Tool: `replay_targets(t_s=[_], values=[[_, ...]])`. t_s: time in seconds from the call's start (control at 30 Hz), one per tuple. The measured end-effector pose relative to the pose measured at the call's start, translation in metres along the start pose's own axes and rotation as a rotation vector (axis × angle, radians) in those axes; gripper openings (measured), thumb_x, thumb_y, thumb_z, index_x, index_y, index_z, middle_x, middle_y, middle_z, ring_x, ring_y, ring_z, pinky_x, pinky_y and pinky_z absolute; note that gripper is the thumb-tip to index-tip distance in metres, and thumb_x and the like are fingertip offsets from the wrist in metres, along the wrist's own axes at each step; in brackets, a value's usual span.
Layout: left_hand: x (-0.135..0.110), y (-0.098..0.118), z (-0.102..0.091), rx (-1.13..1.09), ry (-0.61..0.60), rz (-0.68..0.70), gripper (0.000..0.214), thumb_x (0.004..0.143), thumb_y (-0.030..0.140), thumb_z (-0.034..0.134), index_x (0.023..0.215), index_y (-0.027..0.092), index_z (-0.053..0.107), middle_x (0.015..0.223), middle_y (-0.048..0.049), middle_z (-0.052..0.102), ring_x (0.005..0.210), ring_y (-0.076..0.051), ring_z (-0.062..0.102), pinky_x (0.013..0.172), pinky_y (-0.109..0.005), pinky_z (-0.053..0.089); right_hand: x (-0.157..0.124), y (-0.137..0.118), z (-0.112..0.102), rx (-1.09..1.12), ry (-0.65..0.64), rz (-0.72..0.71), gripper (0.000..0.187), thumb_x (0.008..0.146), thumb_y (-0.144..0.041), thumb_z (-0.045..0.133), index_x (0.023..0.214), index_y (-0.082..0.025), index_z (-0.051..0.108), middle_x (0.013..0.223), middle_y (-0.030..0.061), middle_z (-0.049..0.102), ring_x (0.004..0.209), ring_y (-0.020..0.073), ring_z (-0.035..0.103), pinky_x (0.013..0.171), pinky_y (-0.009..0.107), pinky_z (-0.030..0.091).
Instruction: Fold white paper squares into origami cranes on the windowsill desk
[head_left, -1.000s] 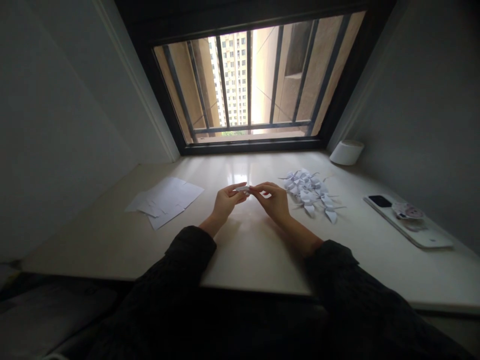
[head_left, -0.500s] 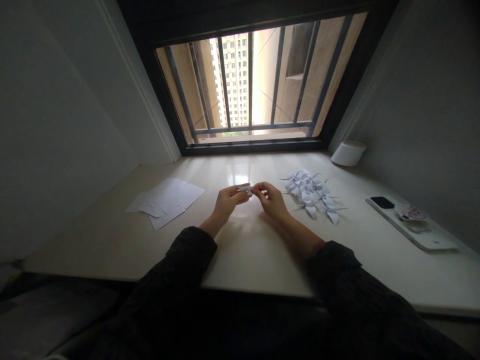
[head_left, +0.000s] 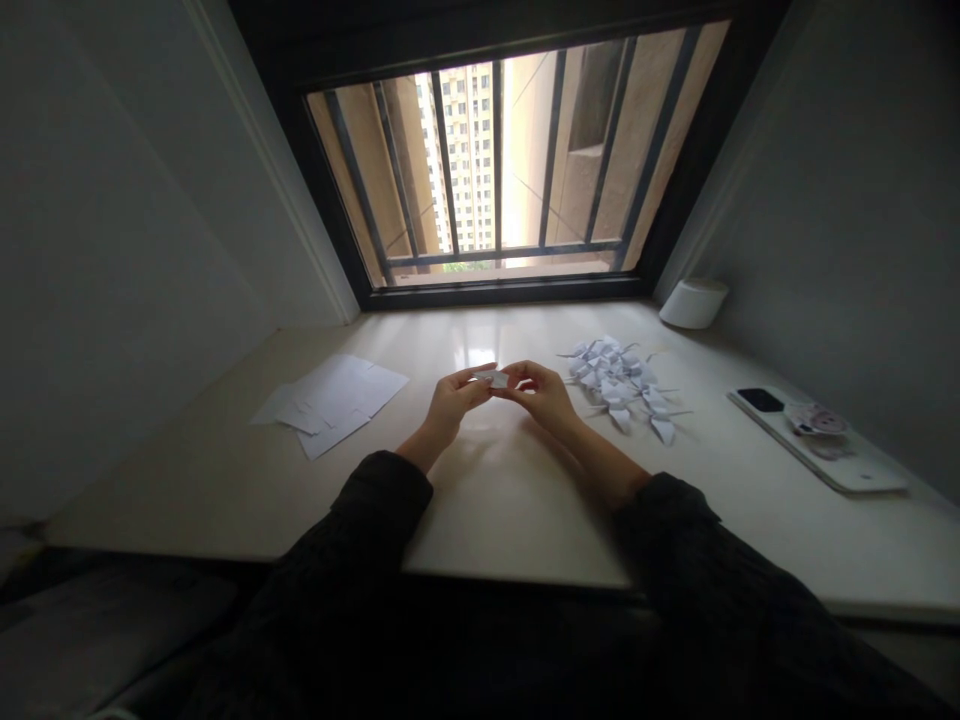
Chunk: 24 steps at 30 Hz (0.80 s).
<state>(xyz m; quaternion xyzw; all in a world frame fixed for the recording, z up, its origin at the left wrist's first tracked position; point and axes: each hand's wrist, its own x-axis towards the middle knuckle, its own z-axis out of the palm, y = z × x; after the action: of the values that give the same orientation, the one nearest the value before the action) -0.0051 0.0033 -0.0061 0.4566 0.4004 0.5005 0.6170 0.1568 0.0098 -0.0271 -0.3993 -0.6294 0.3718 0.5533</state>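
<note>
A small folded piece of white paper (head_left: 491, 379) is held up between my two hands, above the middle of the sill. My left hand (head_left: 452, 396) pinches its left side, thumb in front and fingers behind. The right side is gripped by my right hand (head_left: 543, 394), with the thumb below and the curled fingers above. Fingers cover part of the paper, so its exact fold cannot be made out. To the right of my right hand lies a pile of folded white paper cranes (head_left: 616, 375). Loose sheets of white paper (head_left: 352, 395) lie to the left.
A phone (head_left: 821, 440) with a round grip on its back lies at the right. Beside the window (head_left: 510, 292) stands a white cylindrical object (head_left: 694, 303). The pale sill (head_left: 510, 520) has its front edge just before my body, with walls on both sides.
My right thumb has shifted down and my right fingers have opened a little around the paper. More of the paper's flat face now shows. My left hand keeps nearly the same place.
</note>
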Motion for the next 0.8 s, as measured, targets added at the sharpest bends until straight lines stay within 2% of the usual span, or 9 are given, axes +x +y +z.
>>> replay_targets(t_s=[0.17, 0.43, 0.67, 0.8], values=[[0.0009, 0.0002, -0.0005, -0.011, -0.008, 0.005, 0.044, 0.062, 0.026, 0.078, 0.103, 0.012, 0.07, 0.087, -0.0063, 0.073, 0.084, -0.017, 0.066, 0.098, -0.04, 0.045, -0.0006, -0.0001, 0.0006, 0.088, 0.007, 0.063, 0.036, 0.056, -0.045, 0.079, 0.078, -0.019, 0.066, 0.076, 0.0019, 0.067, 0.072, 0.0162, 0.06, 0.064, 0.029, 0.047], [-0.0014, 0.0037, 0.0007, -0.016, -0.049, -0.015, 0.043, 0.06, 0.026, 0.079, 0.1, 0.012, 0.071, 0.089, -0.0083, 0.073, 0.087, -0.019, 0.066, 0.097, -0.042, 0.045, 0.002, 0.007, -0.0028, 0.171, -0.07, 0.146, 0.041, 0.049, -0.044, 0.082, 0.078, -0.019, 0.068, 0.077, 0.0032, 0.07, 0.072, 0.0171, 0.062, 0.074, 0.035, 0.05], [-0.0013, 0.0045, -0.0002, 0.043, -0.049, 0.009, 0.039, 0.062, 0.027, 0.078, 0.098, 0.014, 0.072, 0.087, -0.0065, 0.073, 0.084, -0.018, 0.066, 0.097, -0.04, 0.046, 0.002, 0.0053, -0.0026, 0.25, -0.104, 0.249, 0.039, 0.048, -0.041, 0.083, 0.077, -0.018, 0.067, 0.068, 0.001, 0.067, 0.061, 0.0137, 0.058, 0.059, 0.028, 0.046], [-0.0021, 0.0062, -0.0003, 0.08, -0.048, 0.038, 0.04, 0.063, 0.03, 0.078, 0.099, 0.014, 0.072, 0.088, -0.0071, 0.073, 0.085, -0.019, 0.067, 0.096, -0.041, 0.046, 0.0018, 0.0022, -0.0025, 0.226, -0.089, 0.247, 0.041, 0.05, -0.044, 0.081, 0.079, -0.018, 0.069, 0.069, 0.0022, 0.068, 0.063, 0.0146, 0.059, 0.058, 0.027, 0.045]])
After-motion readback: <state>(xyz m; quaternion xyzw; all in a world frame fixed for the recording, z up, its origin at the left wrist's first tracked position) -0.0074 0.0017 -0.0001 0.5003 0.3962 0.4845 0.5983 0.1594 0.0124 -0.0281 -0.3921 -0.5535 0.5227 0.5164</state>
